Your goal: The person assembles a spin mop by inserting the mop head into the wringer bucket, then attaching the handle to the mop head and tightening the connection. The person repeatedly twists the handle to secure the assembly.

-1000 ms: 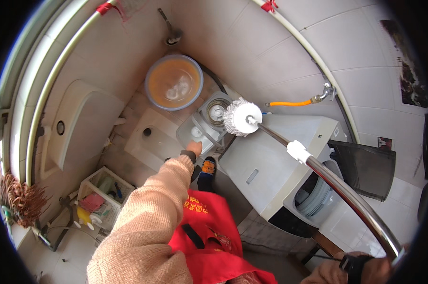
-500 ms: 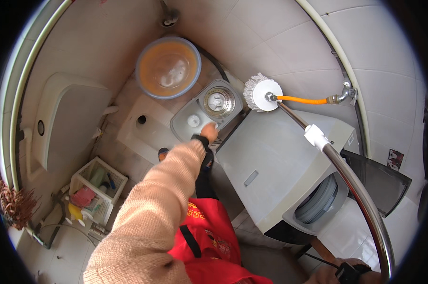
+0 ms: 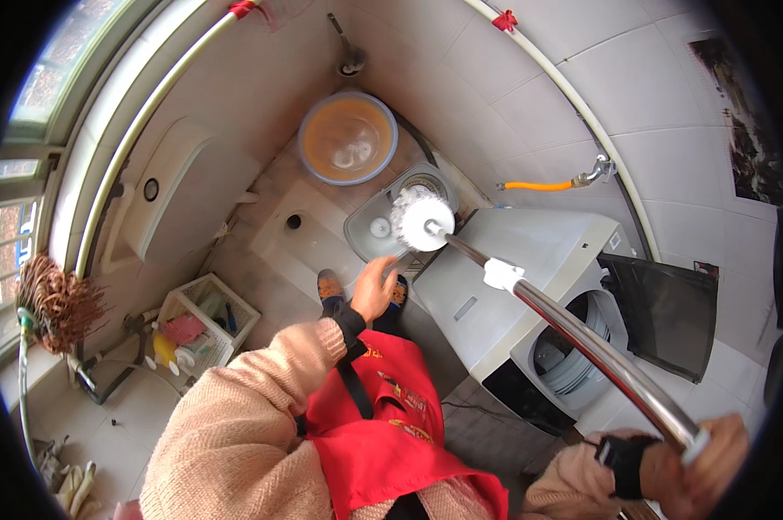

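The right hand's (image 3: 710, 468) grip encircled the spin mop's handle (image 3: 612, 357) at lower right, apparently supporting its raised mop head (image 3: 422, 222); the left hand's (image 3: 374, 291), at centre, looked loosely parted.

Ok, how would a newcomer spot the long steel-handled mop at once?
Find the boxy grey washing machine with its dark lid open. Across it in the picture runs the shiny steel-handled mop, its near end in the right hand. Its round white head sets it apart from the shaggy brown mop by the window.
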`<state>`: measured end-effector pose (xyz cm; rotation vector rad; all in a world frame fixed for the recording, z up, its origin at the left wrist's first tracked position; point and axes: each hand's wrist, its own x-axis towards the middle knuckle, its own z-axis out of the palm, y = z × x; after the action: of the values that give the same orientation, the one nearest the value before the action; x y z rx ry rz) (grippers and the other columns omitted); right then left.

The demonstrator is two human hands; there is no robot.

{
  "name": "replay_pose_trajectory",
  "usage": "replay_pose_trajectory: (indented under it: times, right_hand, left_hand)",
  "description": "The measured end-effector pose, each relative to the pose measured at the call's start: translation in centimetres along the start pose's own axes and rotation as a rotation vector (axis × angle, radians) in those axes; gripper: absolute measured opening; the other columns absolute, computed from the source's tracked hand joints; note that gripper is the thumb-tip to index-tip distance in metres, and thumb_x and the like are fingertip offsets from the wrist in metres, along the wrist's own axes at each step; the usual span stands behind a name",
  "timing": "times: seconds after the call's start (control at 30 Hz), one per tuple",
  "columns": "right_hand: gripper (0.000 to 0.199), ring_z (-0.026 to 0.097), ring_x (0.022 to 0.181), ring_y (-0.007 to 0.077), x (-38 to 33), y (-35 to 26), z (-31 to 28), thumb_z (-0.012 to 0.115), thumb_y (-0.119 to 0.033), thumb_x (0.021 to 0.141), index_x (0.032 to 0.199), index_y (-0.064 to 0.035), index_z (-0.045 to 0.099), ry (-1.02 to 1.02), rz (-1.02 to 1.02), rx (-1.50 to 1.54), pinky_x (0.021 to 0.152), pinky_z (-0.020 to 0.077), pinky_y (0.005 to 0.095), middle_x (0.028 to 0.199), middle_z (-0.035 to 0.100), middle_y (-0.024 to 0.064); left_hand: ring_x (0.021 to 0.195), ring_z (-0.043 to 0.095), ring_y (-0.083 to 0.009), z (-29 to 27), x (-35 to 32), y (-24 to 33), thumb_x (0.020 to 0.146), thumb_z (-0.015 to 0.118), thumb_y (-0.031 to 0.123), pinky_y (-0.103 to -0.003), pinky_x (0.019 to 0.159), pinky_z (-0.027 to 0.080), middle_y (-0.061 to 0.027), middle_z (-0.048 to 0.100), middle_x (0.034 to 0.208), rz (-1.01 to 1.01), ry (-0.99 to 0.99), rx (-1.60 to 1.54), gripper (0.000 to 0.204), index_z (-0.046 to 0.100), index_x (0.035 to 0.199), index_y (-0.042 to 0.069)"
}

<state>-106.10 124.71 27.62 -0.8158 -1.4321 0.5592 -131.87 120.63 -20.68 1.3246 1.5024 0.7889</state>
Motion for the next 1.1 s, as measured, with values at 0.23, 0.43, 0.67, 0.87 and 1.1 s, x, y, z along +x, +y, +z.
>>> replay_pose_trajectory:
  times: [0.23,0.43,0.67,0.87,1.1]
  right_hand:
    - [0.013,0.045,0.043,0.0123,-5.2,5.8,7.3,0.057,-0.012,0.096,0.098,-0.0019,0.050,-0.114,0.086,0.354,0.040,0.0391,0.0254,0.052,0.046,-0.0006]
    - [0.030,0.040,0.045,0.0092,-6.3,4.5,11.9,0.060,-0.030,0.099,0.103,-0.0034,0.048,-0.133,0.176,0.194,0.041,0.0387,0.0260,0.058,0.043,-0.0004]
    - [0.029,0.037,0.047,0.0083,-4.5,4.6,12.3,0.052,-0.030,0.103,0.109,-0.0016,0.048,-0.155,0.116,0.207,0.043,0.0372,0.0253,0.059,0.039,-0.0014]
    - [0.024,0.039,0.049,0.0094,-5.4,8.6,12.2,0.051,-0.023,0.104,0.108,0.0006,0.050,-0.134,0.096,0.232,0.046,0.0388,0.0271,0.060,0.041,0.0001]
    - [0.018,0.040,0.053,0.0110,-8.2,14.1,12.8,0.051,-0.020,0.103,0.100,-0.0033,0.055,-0.105,0.308,0.166,0.051,0.0384,0.0278,0.063,0.039,-0.0008]
  left_hand:
    - [0.127,0.049,-0.0359,-6.1,-0.1,17.4,0.082,0.072,0.018,-0.046,0.107,0.038,-0.0192,0.053,0.135,0.627,-0.163,-0.182,0.059,0.048,0.134,0.002]
    - [0.100,0.059,-0.0349,-6.0,-1.6,21.6,0.081,0.072,0.010,-0.045,0.090,0.045,-0.0132,0.063,0.104,0.679,-0.262,-0.247,0.044,0.054,0.121,0.004]
    - [0.088,0.059,-0.0354,-5.8,-2.2,23.7,0.084,0.072,0.009,-0.042,0.076,0.048,-0.0146,0.059,0.096,0.642,-0.116,-0.317,0.036,0.054,0.114,0.004]
    - [0.088,0.058,-0.0354,-4.5,0.6,22.1,0.087,0.071,0.015,-0.041,0.077,0.047,-0.0152,0.057,0.097,0.657,-0.098,-0.261,0.035,0.052,0.114,0.003]
    - [0.094,0.055,-0.0364,-2.5,2.6,17.7,0.088,0.068,0.012,-0.044,0.083,0.045,-0.0147,0.058,0.097,0.454,-0.076,-0.252,0.028,0.052,0.110,0.003]
